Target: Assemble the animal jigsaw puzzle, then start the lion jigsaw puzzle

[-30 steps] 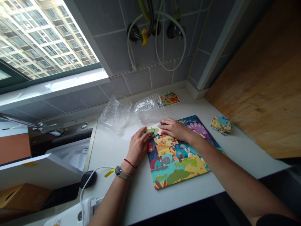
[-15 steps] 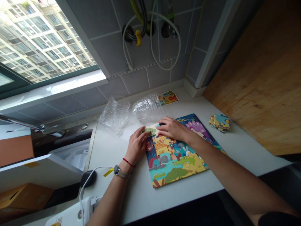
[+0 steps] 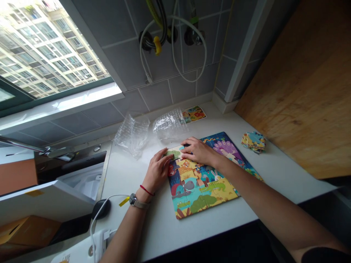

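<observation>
A jigsaw puzzle [image 3: 207, 202] with cartoon animals lies on the white counter, its lower part joined up. At its top left corner are pale puzzle pieces [image 3: 175, 152] with a green bush. My left hand [image 3: 158, 167], wearing a red string and a watch, grips these pieces at their left side, thumb on top and fingers along the edge. From the right, my right hand [image 3: 199, 151] holds the other end with its fingers bent over the piece. The fingers partly cover the pieces, and my right forearm hides part of the puzzle's right side.
A stack of puzzle pieces [image 3: 253, 141] sits to the right. Crumpled bubble wrap [image 3: 133, 135] and a picture card [image 3: 196, 114] lie at the back. On the left are a sink with a faucet [image 3: 59, 153], a black mouse [image 3: 101, 209] and a white cable [image 3: 94, 223].
The view has shifted slightly. Both hands stay at the puzzle's top left corner, with only small finger movement on the pale pieces.
</observation>
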Tool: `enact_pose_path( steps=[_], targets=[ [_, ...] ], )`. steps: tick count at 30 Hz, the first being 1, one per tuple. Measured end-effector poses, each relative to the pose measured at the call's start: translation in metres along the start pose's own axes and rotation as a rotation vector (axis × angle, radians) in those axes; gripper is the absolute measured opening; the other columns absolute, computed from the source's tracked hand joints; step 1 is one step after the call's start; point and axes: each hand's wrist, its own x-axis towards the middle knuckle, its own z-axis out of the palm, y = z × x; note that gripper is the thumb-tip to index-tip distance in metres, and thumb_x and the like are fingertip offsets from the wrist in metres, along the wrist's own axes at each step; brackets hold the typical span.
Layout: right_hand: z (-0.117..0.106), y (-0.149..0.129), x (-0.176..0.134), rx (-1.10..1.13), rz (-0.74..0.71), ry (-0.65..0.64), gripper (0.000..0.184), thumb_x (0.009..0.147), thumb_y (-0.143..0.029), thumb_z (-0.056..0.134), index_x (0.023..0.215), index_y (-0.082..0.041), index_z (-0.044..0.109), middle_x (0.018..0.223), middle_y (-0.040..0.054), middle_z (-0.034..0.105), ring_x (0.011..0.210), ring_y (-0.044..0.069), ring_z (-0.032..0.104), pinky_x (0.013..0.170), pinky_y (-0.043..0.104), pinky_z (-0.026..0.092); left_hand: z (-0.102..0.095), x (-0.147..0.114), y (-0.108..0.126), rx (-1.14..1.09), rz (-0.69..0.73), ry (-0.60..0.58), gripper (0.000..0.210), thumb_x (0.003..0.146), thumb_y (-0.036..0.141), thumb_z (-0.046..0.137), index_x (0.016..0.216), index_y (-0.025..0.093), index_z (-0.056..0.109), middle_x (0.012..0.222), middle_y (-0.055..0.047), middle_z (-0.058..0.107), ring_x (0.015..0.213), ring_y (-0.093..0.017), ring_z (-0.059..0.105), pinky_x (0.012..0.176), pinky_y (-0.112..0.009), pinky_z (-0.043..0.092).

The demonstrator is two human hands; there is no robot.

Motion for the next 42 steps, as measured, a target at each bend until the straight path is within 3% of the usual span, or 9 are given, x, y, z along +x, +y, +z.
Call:
enact_pose_path(
  steps=[3, 6, 12, 19, 29, 35, 42],
  targets=[
    [0.001, -0.004, 0.001, 0.033, 0.053, -0.001, 0.011, 0.088, -0.033, 0.082, 0.095, -0.025, 0.084, 0.117, 0.0097, 0.074, 0.111, 0.028, 0.066, 0.096, 0.041, 0.054, 0.001, -0.001, 0.000, 0.012, 0.011, -0.003, 0.033, 0.101, 0.019, 0.050, 0.125, 0.024, 0.072, 0.150, -0.012, 0.058, 0.139, -0.029, 0.056, 0.116, -0.054, 0.050],
    [0.001, -0.009, 0.002, 0.069, 0.121, -0.023, 0.022, 0.083, -0.034, 0.086, 0.103, -0.024, 0.083, 0.119, 0.0102, 0.072, 0.111, 0.028, 0.064, 0.099, 0.041, 0.053, 0.001, -0.001, 0.001, 0.025, 0.025, -0.009, 0.033, 0.100, 0.018, 0.052, 0.126, 0.024, 0.072, 0.152, -0.012, 0.057, 0.140, -0.030, 0.055, 0.115, -0.055, 0.050],
    [-0.001, -0.017, 0.003, 0.109, 0.229, -0.098, 0.025, 0.088, -0.033, 0.082, 0.112, -0.024, 0.083, 0.126, 0.0119, 0.068, 0.120, 0.028, 0.061, 0.106, 0.040, 0.048, 0.000, 0.002, 0.004, 0.020, 0.019, 0.022, 0.025, 0.102, 0.025, 0.057, 0.120, 0.024, 0.074, 0.145, -0.011, 0.062, 0.134, -0.030, 0.058, 0.112, -0.054, 0.052],
    [0.002, -0.020, 0.001, 0.069, 0.170, -0.102, 0.017, 0.095, -0.029, 0.073, 0.109, -0.026, 0.084, 0.138, 0.0120, 0.066, 0.128, 0.028, 0.059, 0.110, 0.041, 0.045, 0.001, 0.004, 0.004, 0.009, 0.037, 0.053, 0.021, 0.101, 0.027, 0.060, 0.115, 0.024, 0.076, 0.140, -0.011, 0.066, 0.130, -0.029, 0.061, 0.110, -0.052, 0.055],
    [0.005, -0.033, 0.003, 0.065, 0.282, -0.076, 0.013, 0.092, -0.025, 0.078, 0.103, -0.026, 0.085, 0.133, 0.0107, 0.069, 0.126, 0.028, 0.061, 0.109, 0.039, 0.046, 0.005, 0.000, 0.000, -0.030, -0.007, 0.006, 0.029, 0.102, 0.022, 0.054, 0.122, 0.022, 0.076, 0.151, -0.013, 0.058, 0.144, -0.031, 0.052, 0.119, -0.054, 0.049],
    [0.009, -0.034, 0.003, 0.021, 0.263, -0.070, 0.029, 0.093, -0.023, 0.076, 0.121, -0.025, 0.078, 0.132, 0.0103, 0.069, 0.123, 0.027, 0.061, 0.110, 0.040, 0.046, 0.007, 0.000, 0.000, -0.075, -0.035, 0.004, 0.031, 0.102, 0.025, 0.054, 0.126, 0.024, 0.074, 0.153, -0.012, 0.057, 0.146, -0.031, 0.050, 0.121, -0.056, 0.045],
    [0.008, -0.034, 0.004, 0.010, 0.268, -0.066, 0.030, 0.091, -0.025, 0.079, 0.120, -0.022, 0.078, 0.131, 0.0095, 0.071, 0.124, 0.027, 0.061, 0.111, 0.039, 0.047, 0.004, 0.003, 0.005, -0.147, -0.101, 0.063, 0.043, 0.100, 0.030, 0.059, 0.142, 0.023, 0.060, 0.151, -0.012, 0.059, 0.140, -0.028, 0.057, 0.117, -0.048, 0.051]
  ],
)
